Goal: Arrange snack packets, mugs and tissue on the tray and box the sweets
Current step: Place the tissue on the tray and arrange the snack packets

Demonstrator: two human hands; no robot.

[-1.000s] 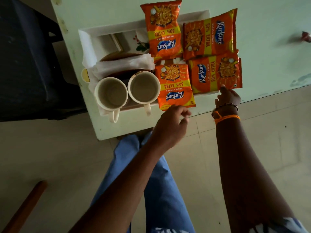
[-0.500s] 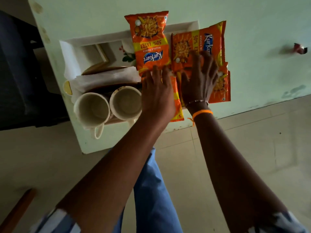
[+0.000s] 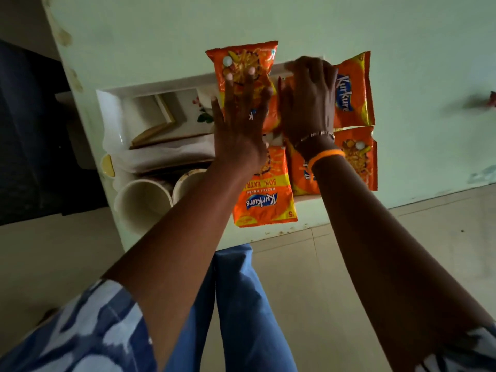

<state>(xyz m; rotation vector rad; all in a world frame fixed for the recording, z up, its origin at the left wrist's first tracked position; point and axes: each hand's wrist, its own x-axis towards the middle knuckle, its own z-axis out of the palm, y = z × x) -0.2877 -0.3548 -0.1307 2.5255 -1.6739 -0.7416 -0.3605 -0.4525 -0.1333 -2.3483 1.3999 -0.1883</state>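
A white tray (image 3: 150, 85) lies on the pale green table (image 3: 402, 36). Several orange snack packets cover its right half. My left hand (image 3: 241, 122) lies flat, fingers spread, on the far left packet (image 3: 241, 57). My right hand (image 3: 308, 103) presses on the far right packet (image 3: 354, 92), fingers curled over its far edge by the tray rim. Two more packets sit nearer me: one (image 3: 265, 200) below my left wrist, another (image 3: 357, 157) beside my right wrist. Two white mugs (image 3: 142, 200) stand at the tray's near left, the second (image 3: 188, 183) partly behind my left forearm. White tissue (image 3: 161, 157) lies folded behind them.
A small wrapped sweet (image 3: 492, 99) lies on the table at the far right edge. A flat box or frame (image 3: 158, 124) rests in the tray's far left part. The table's near edge (image 3: 281, 232) is chipped. My blue trouser leg (image 3: 241, 304) and the tiled floor are below.
Both hands have moved from the table's near edge up onto the far packets. The view has shifted closer to the tray.
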